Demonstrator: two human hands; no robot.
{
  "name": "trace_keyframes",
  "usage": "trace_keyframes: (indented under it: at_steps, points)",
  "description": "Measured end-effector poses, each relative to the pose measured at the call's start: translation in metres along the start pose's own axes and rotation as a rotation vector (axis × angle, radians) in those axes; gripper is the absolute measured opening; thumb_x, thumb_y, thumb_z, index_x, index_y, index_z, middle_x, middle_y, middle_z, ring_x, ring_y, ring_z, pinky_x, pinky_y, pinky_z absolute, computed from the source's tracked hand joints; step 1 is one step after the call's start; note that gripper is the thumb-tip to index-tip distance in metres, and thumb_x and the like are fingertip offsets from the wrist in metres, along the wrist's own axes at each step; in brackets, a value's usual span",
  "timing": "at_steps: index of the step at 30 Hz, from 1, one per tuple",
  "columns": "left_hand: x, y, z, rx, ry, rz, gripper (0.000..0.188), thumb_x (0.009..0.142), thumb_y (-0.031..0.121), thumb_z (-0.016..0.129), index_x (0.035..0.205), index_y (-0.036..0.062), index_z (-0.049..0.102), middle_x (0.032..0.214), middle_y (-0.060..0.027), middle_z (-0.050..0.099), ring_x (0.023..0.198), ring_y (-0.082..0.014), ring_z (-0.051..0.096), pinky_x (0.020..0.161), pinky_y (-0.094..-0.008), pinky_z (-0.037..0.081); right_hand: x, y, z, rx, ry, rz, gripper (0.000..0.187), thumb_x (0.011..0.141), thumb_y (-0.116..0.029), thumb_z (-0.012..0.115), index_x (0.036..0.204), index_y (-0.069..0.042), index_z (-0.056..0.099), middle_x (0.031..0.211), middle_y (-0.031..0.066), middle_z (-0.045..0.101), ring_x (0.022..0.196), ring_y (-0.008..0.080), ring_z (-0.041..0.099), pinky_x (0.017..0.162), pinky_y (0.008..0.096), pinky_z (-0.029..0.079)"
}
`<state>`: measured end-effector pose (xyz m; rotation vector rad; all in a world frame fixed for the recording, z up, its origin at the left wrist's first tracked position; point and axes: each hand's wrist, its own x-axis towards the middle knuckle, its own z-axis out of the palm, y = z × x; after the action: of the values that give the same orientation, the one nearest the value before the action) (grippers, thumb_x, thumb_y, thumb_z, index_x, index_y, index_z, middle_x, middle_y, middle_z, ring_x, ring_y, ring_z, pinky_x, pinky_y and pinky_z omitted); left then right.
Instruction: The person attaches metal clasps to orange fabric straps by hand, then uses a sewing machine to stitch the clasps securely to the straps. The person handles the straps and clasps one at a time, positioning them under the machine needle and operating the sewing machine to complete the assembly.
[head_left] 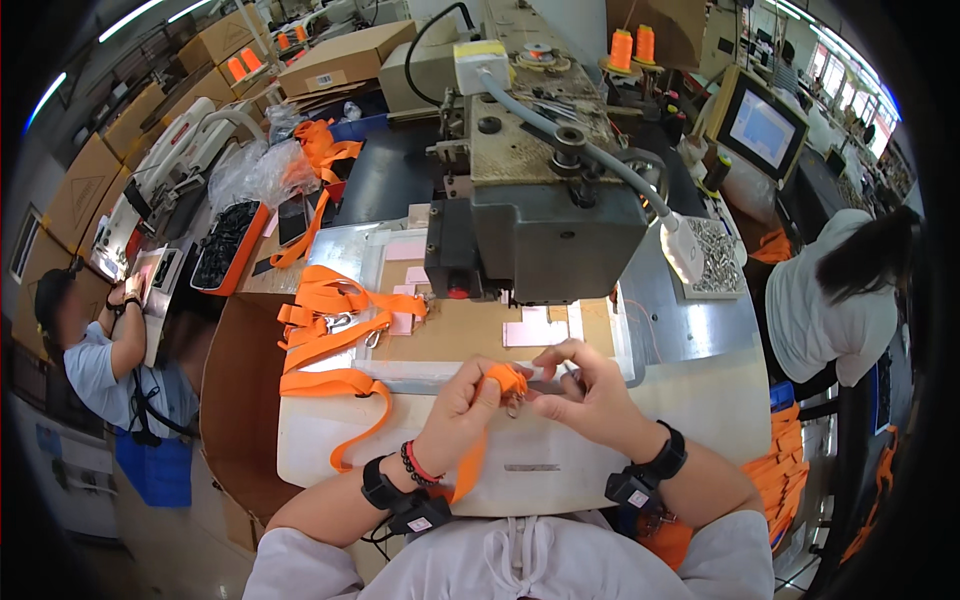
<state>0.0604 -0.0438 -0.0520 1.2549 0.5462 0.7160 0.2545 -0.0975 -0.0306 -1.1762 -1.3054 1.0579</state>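
In front of the sewing machine head (560, 240), on the wearer's side, an orange strap (507, 378) is being held bunched in the left hand (462, 405), whose thumb and fingers are being pressed together on it. The strap's loose length is hanging beside the left wrist, over the pale tabletop (700, 410). Also in front of the head, the right hand (590, 400) is being held just right of the bunch, its thumb and fingers being curled narrowly near a small metal clip (514, 407) (whether anything is being gripped by them cannot be told).

Left of the head, more orange straps (325, 295) are being seen in loose, overlapping folds. Beneath it, pink pieces (530, 334) are being carried on a tan panel (440, 345). Right of it, small metal parts (712, 255) are being contained in a tray (712, 296), near a lit lamp (684, 250).
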Motion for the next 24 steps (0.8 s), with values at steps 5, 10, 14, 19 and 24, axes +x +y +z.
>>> trace_keyframes:
  at_steps: [5, 10, 14, 19, 24]
  points:
    - [-0.002, -0.006, -0.003, -0.064, -0.165, -0.096, 0.037, 0.105, 0.030, 0.034, 0.127, 0.0019, 0.046, 0.119, -0.0077, 0.055, 0.105, -0.0143, 0.053, 0.094, -0.0313, 0.043, 0.001, 0.020, 0.000, -0.058, -0.086, -0.116, 0.021, 0.084, -0.009, 0.074, 0.103, -0.002, 0.068, 0.087, 0.0034, 0.059, 0.071, 0.0090, 0.052, 0.062, 0.0239, 0.042]
    - [-0.004, 0.005, 0.002, -0.143, -0.172, -0.140, 0.038, 0.106, 0.031, 0.031, 0.121, 0.0013, 0.050, 0.104, -0.0041, 0.056, 0.093, -0.0103, 0.051, 0.085, -0.0264, 0.043, 0.004, 0.015, -0.001, 0.143, -0.163, 0.015, 0.015, 0.086, -0.003, 0.069, 0.101, -0.001, 0.069, 0.082, 0.0046, 0.060, 0.068, 0.0099, 0.055, 0.060, 0.0260, 0.044]
    - [-0.008, 0.002, 0.000, -0.020, -0.125, -0.110, 0.036, 0.104, 0.033, 0.037, 0.109, 0.0019, 0.057, 0.098, -0.0036, 0.059, 0.088, -0.0113, 0.053, 0.080, -0.0283, 0.045, 0.003, 0.013, -0.002, -0.241, -0.162, -0.209, 0.024, 0.075, -0.001, 0.074, 0.098, -0.002, 0.069, 0.076, 0.0071, 0.058, 0.063, 0.0148, 0.056, 0.058, 0.0274, 0.045]
    - [0.002, -0.016, 0.003, 0.123, -0.069, 0.014, 0.028, 0.100, 0.028, 0.050, 0.099, 0.0018, 0.058, 0.086, -0.0052, 0.058, 0.081, -0.0131, 0.053, 0.074, -0.0304, 0.046, -0.003, 0.016, 0.012, -0.574, 0.015, -0.422, 0.026, 0.065, -0.002, 0.077, 0.085, -0.004, 0.062, 0.070, 0.0086, 0.054, 0.059, 0.0218, 0.053, 0.053, 0.0318, 0.042]
    - [0.002, -0.018, 0.015, 0.544, 0.250, 0.366, 0.028, 0.096, 0.028, 0.055, 0.093, 0.0002, 0.052, 0.082, -0.0146, 0.054, 0.075, -0.0276, 0.052, 0.072, -0.0355, 0.045, -0.001, 0.015, 0.019, -0.709, 0.119, -0.478, 0.012, 0.077, 0.002, 0.058, 0.079, -0.001, 0.047, 0.071, 0.0110, 0.045, 0.059, 0.0229, 0.045, 0.053, 0.0335, 0.035]
